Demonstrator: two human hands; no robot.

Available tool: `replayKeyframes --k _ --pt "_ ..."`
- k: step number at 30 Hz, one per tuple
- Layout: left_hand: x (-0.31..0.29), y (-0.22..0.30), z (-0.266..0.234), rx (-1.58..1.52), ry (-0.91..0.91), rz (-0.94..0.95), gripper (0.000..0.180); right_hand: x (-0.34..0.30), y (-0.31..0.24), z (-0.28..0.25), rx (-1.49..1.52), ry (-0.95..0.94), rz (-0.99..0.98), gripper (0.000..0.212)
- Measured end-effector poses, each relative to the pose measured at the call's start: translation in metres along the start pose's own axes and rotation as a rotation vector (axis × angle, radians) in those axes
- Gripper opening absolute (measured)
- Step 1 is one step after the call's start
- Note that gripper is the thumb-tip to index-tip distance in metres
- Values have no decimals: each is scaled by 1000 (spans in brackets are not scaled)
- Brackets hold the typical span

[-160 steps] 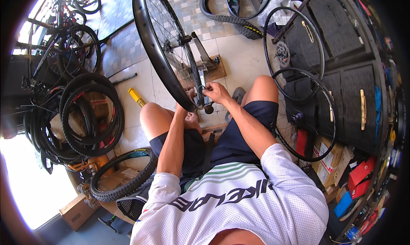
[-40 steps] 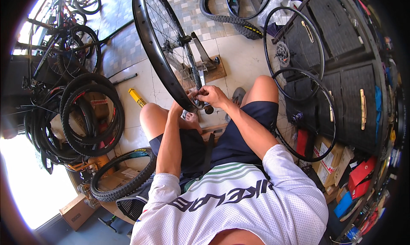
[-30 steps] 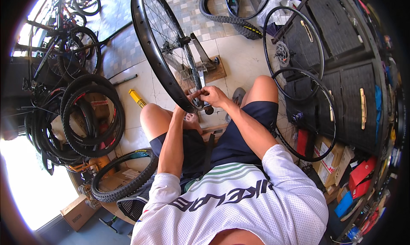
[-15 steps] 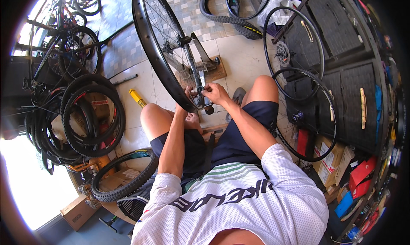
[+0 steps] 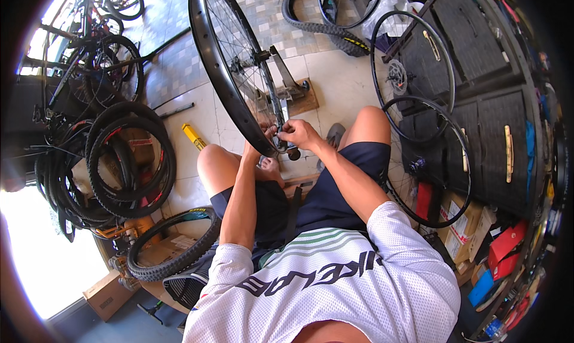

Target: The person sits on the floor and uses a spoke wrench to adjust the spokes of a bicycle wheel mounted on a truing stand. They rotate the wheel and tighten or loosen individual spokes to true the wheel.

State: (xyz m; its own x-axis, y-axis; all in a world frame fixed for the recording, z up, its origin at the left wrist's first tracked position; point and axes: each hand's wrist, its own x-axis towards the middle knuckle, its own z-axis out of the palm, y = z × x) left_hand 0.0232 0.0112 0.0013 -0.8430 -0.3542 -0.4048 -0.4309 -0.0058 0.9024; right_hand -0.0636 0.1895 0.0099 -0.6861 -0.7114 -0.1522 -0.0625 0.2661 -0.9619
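Observation:
A bare bicycle wheel with a wide black rim (image 5: 218,74) stands upright in a metal truing stand (image 5: 284,71) in front of me. The stand's wooden base (image 5: 308,98) rests on the floor. At the wheel's near edge, my left hand (image 5: 268,131) reaches in with curled fingers among the spokes, partly hidden by the rim. My right hand (image 5: 301,133) is closed, thumb and fingertips pinched at the rim's right side beside the stand's near arm. Whatever either hand pinches is too small to make out. A dark round knob (image 5: 293,154) sits just below my right hand.
A yellow box (image 5: 193,136) lies on the floor left of the wheel. Tyres (image 5: 128,157) and parked bicycles (image 5: 89,68) crowd the left side. More wheels (image 5: 412,62) lean on the dark cabinets (image 5: 490,133) at right. A loose tyre (image 5: 173,271) lies at lower left.
Both hands remain at the wheel's near edge. My left fingers show further in among the spokes, and my right fingertips have shifted slightly down and left. The view has moved a little.

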Motion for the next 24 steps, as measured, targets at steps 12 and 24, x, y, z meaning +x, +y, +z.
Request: replayKeyframes --k 12,24 --pt "1 12 0 125 -91 -21 42 -3 -5 -6 128 -83 -2 22" --pt "8 -4 2 138 130 166 48 2 2 3 58 -9 29 26"
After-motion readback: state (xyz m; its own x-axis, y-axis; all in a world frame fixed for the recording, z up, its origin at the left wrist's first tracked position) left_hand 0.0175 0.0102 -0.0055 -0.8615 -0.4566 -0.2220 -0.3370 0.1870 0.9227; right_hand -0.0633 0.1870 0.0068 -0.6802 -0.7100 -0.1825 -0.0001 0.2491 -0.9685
